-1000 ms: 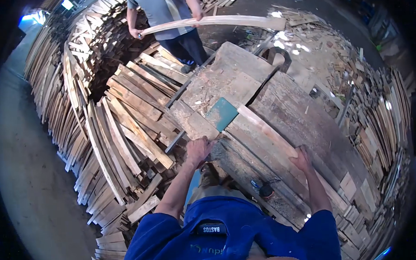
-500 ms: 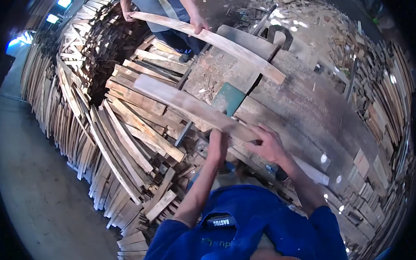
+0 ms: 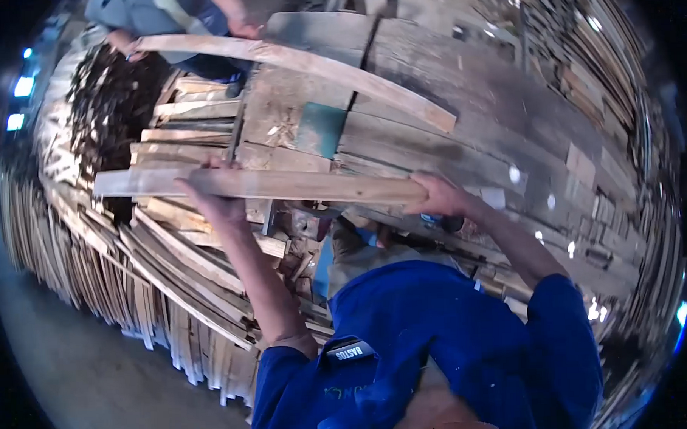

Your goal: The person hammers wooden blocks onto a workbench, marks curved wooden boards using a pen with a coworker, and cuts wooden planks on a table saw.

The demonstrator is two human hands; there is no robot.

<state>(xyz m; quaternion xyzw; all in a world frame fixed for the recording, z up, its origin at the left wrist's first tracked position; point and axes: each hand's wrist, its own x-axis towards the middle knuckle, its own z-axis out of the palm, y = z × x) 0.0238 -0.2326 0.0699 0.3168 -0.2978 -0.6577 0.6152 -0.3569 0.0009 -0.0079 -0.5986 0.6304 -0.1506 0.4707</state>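
A long pale board [image 3: 320, 186] lies across both my hands, raised above the near edge of the work table [image 3: 424, 147]. My left hand [image 3: 218, 195] grips it left of its middle, fingers over the far edge. Around the board's right end my right hand [image 3: 440, 194] is closed. Beyond it, a co-worker's two hands hold a second, slightly curved board [image 3: 308, 61], whose right end reaches over the table. A green plate [image 3: 320, 130] set in the table top shows between the two boards.
A co-worker in a grey shirt [image 3: 151, 13] stands at the far left. Stacked planks [image 3: 197, 132] lie left of the table, with long strips [image 3: 187, 273] nearer me. More wood pieces [image 3: 581, 93] are piled at the right. Wood chips [image 3: 282, 130] lie beside the green plate.
The view has turned. My hands have lifted a board off the table and swung it leftward; my left hand has moved along it. The co-worker's board has come over the table.
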